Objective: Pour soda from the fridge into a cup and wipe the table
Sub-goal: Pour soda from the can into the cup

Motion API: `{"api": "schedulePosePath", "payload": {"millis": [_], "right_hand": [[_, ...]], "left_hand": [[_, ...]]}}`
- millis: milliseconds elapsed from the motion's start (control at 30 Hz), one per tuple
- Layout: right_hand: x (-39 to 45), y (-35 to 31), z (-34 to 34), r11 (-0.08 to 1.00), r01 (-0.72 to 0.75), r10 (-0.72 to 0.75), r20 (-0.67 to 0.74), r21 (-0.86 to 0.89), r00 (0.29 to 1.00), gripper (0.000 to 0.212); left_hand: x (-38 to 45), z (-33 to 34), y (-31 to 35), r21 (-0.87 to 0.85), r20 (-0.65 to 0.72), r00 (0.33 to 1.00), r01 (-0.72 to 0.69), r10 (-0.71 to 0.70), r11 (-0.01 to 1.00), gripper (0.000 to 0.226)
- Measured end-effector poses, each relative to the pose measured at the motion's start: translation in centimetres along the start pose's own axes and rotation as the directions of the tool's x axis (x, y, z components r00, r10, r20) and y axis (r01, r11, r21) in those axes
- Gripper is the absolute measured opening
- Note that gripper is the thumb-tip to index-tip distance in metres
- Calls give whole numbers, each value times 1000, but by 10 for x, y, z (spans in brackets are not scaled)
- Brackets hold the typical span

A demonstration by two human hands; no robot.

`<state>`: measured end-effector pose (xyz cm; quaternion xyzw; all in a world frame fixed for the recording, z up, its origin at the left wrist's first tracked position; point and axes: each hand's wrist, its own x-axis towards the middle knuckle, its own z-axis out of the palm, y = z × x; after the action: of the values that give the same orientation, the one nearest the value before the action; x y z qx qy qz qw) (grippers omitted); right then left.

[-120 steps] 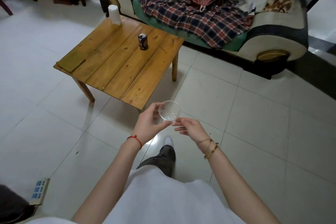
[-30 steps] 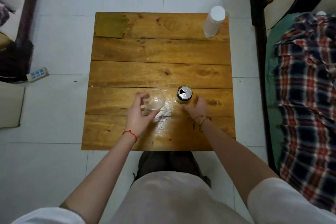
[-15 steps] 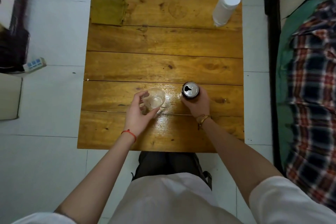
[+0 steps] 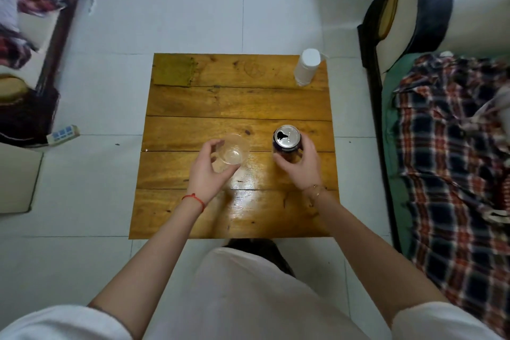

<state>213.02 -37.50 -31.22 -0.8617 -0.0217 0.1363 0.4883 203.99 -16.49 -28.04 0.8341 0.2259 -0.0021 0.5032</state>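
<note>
A clear plastic cup (image 4: pixel 234 150) stands upright near the middle of the wooden table (image 4: pixel 237 102), and it looks empty. My left hand (image 4: pixel 207 174) grips its near side. To its right is a dark soda can (image 4: pixel 287 139) with its tab open. My right hand (image 4: pixel 302 161) curls round the can's near and right side. Whether the can rests on the table or is raised, I cannot tell.
A white roll of paper (image 4: pixel 307 66) stands at the table's far right corner. A sofa with a plaid blanket (image 4: pixel 452 146) runs along the right. A power strip (image 4: pixel 63 134) lies on the tiled floor at left, beside dark furniture (image 4: pixel 24 116).
Four seconds ago I carried the cup toward the table. The cup now stands on the table. My right hand reached the can and closed round it.
</note>
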Motion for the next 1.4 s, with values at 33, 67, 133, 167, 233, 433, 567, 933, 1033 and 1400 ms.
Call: {"api": "schedulePosePath", "payload": {"millis": [33, 67, 133, 167, 233, 433, 567, 933, 1033, 1400], "right_hand": [[-3, -9, -8, 1000, 16, -16, -7, -11, 1000, 75], [-8, -18, -17, 999, 29, -29, -11, -19, 1000, 75], [-16, -34, -33, 997, 63, -64, -15, -40, 998, 75], [-20, -44, -41, 995, 84, -85, -10, -51, 996, 75], [-25, -59, -55, 990, 122, -122, -6, -76, 992, 75], [-35, -106, -84, 955, 254, -247, 66, -150, 967, 73], [-38, -130, -94, 916, 332, -308, 134, -223, 942, 75], [-41, -182, -94, 768, 423, -382, 187, -481, 905, 77], [-43, -194, -94, 728, 442, -400, 197, -524, 895, 75], [-43, -222, -91, 578, 469, -457, 211, -668, 864, 76]], "left_hand": [[-1, -2, 7, 0, -1, 1000, -7, 7, 1000, 65], [-4, -4, 15, -1, -2, 1000, -19, 19, 1000, 66], [-8, -10, 30, 6, -8, 999, -54, 54, 999, 65], [-10, -12, 37, 5, -7, 997, -74, 74, 997, 65], [-12, -17, 51, -6, 6, 994, -107, 107, 994, 65], [-15, -37, 78, -13, 57, 983, -172, 172, 985, 73], [-18, -47, 91, 11, 73, 975, -213, 211, 977, 71], [-25, -76, 107, 108, 82, 965, -257, 249, 960, 72], [-25, -81, 108, 118, 89, 967, -250, 240, 961, 72], [-26, -91, 106, 112, 58, 972, -232, 227, 966, 73]]}}
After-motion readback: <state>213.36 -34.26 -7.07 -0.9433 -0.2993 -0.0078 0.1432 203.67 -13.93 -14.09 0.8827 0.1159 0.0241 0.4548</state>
